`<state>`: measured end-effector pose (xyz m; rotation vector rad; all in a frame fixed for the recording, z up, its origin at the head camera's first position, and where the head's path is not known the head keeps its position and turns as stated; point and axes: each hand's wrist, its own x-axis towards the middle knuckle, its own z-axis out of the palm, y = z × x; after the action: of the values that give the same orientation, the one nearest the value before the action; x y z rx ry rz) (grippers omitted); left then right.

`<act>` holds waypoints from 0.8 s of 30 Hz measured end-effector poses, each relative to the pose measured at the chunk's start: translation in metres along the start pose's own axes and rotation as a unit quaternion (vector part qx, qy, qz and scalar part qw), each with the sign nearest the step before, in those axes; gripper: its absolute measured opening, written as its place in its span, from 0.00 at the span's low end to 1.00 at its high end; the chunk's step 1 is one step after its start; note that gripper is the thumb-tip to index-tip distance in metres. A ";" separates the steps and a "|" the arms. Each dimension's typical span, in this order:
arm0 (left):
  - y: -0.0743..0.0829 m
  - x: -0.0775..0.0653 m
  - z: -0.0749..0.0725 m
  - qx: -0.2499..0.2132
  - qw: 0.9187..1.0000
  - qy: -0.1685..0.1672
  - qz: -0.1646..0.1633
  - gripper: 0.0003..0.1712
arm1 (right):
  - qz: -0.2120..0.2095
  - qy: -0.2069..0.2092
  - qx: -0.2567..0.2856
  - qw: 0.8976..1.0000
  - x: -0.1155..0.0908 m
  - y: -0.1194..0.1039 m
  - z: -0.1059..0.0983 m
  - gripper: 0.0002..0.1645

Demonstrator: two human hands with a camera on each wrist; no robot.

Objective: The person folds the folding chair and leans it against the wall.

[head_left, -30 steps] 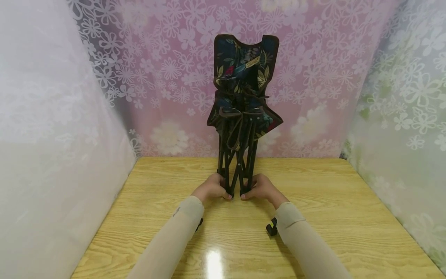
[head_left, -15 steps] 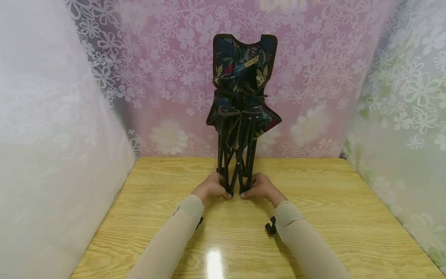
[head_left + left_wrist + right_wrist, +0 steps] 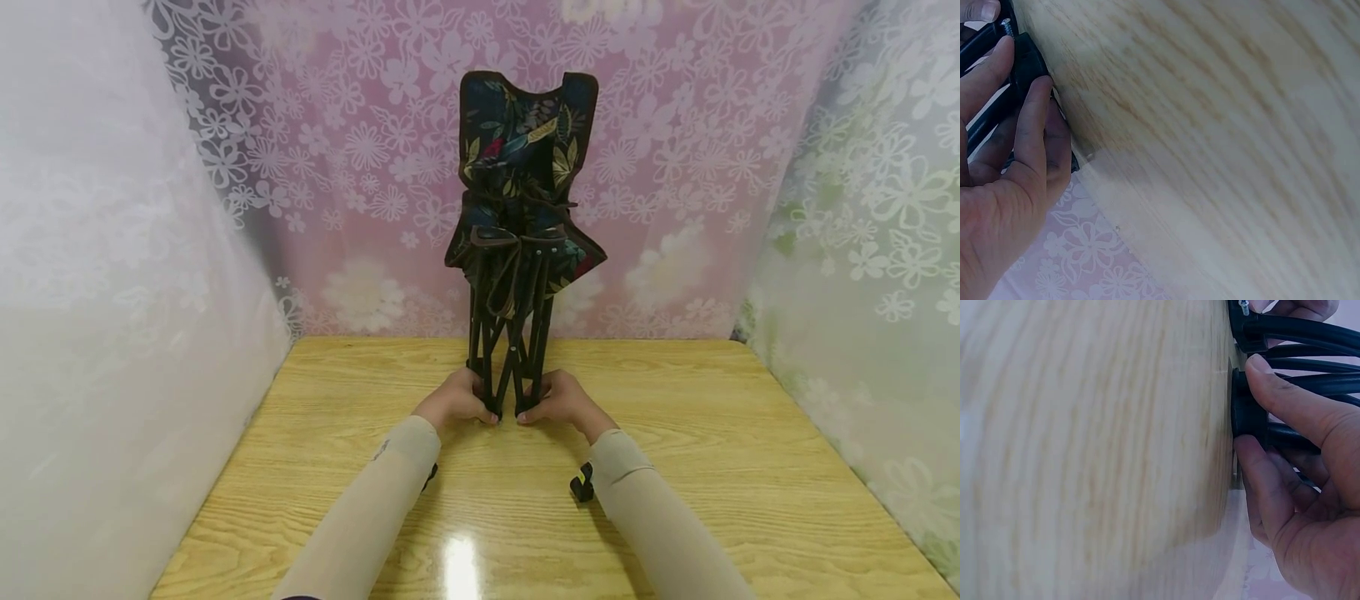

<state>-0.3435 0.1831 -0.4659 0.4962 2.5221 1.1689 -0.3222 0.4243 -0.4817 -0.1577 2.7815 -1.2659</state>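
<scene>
A folded camping chair (image 3: 532, 150), with dark leaf-patterned fabric and crossed black tube legs, stands upright in the head view. My left hand (image 3: 456, 398) grips the foot of its front left leg. Opposite it, my right hand (image 3: 564, 400) grips the front right foot. Seen from the left wrist, thumb and fingers pinch a black plastic foot (image 3: 1027, 65) low at the wooden surface. The right wrist view shows the other foot (image 3: 1250, 415) between thumb and fingers, with a second foot and its screw just above. Folded cloth hides the upper frame.
The chair stands on a wood-grain table (image 3: 360, 367), near its back edge. A pink floral curtain (image 3: 360, 167) hangs close behind. White sheeting (image 3: 127, 292) borders the left side, and a pale floral curtain (image 3: 885, 275) the right.
</scene>
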 end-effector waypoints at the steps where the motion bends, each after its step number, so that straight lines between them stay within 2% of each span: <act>1: 0.000 0.000 0.000 0.000 1.000 0.000 0.000 0.26 | 0.000 0.000 0.001 1.000 0.000 0.000 0.000 0.24; 24: 0.000 0.001 0.000 0.007 1.000 -0.001 -0.003 0.27 | 0.000 -0.001 -0.004 1.000 0.001 0.001 0.000 0.24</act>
<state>-0.3446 0.1833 -0.4664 0.4932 2.5309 1.1483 -0.3232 0.4250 -0.4826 -0.1610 2.7850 -1.2538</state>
